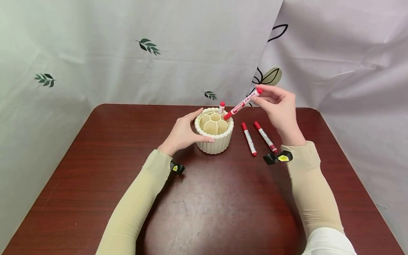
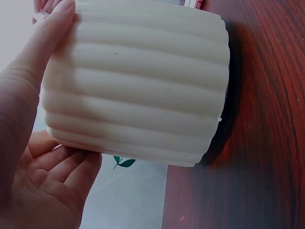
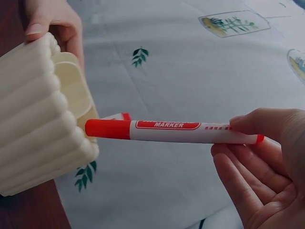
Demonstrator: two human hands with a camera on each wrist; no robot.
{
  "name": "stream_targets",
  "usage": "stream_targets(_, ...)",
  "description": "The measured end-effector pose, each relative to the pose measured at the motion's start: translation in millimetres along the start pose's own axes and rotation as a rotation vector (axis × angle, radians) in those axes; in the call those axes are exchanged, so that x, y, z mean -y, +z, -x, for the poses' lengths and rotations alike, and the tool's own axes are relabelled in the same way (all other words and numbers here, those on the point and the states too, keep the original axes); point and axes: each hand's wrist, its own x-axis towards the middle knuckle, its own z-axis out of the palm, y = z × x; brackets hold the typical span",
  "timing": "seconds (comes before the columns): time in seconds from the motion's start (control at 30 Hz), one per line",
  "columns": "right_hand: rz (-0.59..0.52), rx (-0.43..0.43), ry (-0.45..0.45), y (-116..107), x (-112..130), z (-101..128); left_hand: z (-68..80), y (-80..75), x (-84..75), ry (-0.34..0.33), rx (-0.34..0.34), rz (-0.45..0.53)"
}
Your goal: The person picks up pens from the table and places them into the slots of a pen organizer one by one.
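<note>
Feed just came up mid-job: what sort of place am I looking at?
Probably a staged recording corner, not a real office: a dark wooden table hemmed in by hanging leaf-print sheets, with only a ribbed pen holder and red markers on it.

A dark reddish-brown wooden table with rounded corners (image 1: pixel 95 170) fills the lower view. Behind its far edge hangs a pale cloth backdrop printed with small green leaf sprigs (image 1: pixel 148 46); another white sheet (image 1: pixel 344 63) overlaps it at right. Soft, even light.

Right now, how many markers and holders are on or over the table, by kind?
Red markers: 4, one held by the right hand at, one standing in the holder, two lying on the table.
Cream ribbed holder: 1.
Total: 5.
</note>
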Motion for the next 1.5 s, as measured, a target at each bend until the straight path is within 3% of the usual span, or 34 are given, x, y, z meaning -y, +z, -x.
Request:
stream_targets(0.3, 0.181, 0.080, 0.095, 16, -12, -1, 0.1, 0.4, 0.4, 0.005, -0.005, 0.000)
stream_targets(0.53, 0.272, 0.132, 0.094, 28, -24, 1, 0.5, 0.8, 0.6, 0.014, -0.006, 0.012)
stream_targets(1.17, 0.293, 0.280, 0.109, 35, -49, 6, 1.5, 1.0, -0.6, 0.005, 0.001, 0.018)
stream_targets(1.5, 0.296, 0.294, 0.112, 35, -49, 5, 0.7, 0.1, -2.1, 0.013, 0.002, 0.017)
